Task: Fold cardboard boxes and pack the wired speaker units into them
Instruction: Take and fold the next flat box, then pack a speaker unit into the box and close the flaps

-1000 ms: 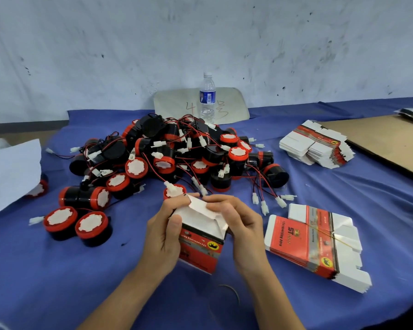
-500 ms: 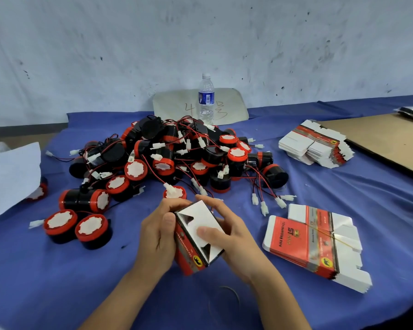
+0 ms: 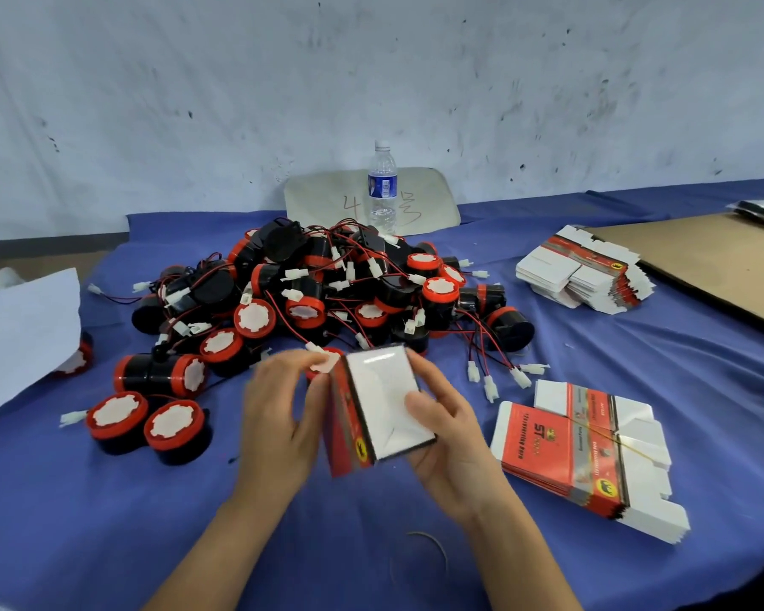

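Note:
A folded red and white cardboard box [image 3: 373, 407] is held above the blue cloth in front of me, its closed white end turned up toward me. My right hand [image 3: 448, 438] grips it from the right, thumb pressed on the white end flap. My left hand [image 3: 279, 416] holds its red left side, blurred by motion. Behind it lies a big pile of black and red wired speaker units [image 3: 327, 293] with white connectors. A banded stack of flat boxes [image 3: 578, 452] lies to the right.
A second stack of flat boxes [image 3: 583, 269] lies at the back right beside a brown cardboard sheet [image 3: 715, 262]. A water bottle [image 3: 382, 187] stands by the wall. White paper [image 3: 18, 337] covers the left edge. A rubber band [image 3: 424, 553] lies near my right forearm.
The box's white end flaps have gone from open to folded flat, and the box has been turned so that this closed end faces me. My left hand has shifted along its side.

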A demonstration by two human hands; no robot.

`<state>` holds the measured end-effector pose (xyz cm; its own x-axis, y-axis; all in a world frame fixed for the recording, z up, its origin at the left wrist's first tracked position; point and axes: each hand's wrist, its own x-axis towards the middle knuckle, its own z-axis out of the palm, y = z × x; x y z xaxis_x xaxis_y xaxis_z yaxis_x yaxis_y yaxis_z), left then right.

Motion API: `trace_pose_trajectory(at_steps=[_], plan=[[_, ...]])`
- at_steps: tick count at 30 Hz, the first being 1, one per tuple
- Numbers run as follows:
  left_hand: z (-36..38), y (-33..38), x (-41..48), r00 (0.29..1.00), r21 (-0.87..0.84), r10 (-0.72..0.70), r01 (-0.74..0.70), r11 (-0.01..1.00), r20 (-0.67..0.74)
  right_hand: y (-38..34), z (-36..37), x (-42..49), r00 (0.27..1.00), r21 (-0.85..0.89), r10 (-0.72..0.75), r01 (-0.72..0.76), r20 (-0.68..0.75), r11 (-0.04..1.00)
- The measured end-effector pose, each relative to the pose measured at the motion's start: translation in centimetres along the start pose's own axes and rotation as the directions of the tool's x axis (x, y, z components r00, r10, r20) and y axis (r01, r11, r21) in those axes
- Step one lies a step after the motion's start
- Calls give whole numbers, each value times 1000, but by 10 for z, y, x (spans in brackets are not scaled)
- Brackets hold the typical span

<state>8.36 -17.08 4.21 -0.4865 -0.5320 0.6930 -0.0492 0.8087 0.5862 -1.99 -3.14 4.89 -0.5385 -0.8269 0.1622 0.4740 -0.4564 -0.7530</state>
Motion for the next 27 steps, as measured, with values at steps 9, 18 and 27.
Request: trace_pose_trajectory(at_steps=[9,18,27], plan=[[-43,-49,4,755,618,-649,556,556,-95,17,-9,4,545,-910,-836,374,61,178],[-26,-24,9,893,-77,-242,230,970,-379,51,14,0,601,-734,-421,534,679,-420],[-6,6,-9,987,-149,52,-75,986,-153,69,10,6,603,-641,-234,657,763,-396]])
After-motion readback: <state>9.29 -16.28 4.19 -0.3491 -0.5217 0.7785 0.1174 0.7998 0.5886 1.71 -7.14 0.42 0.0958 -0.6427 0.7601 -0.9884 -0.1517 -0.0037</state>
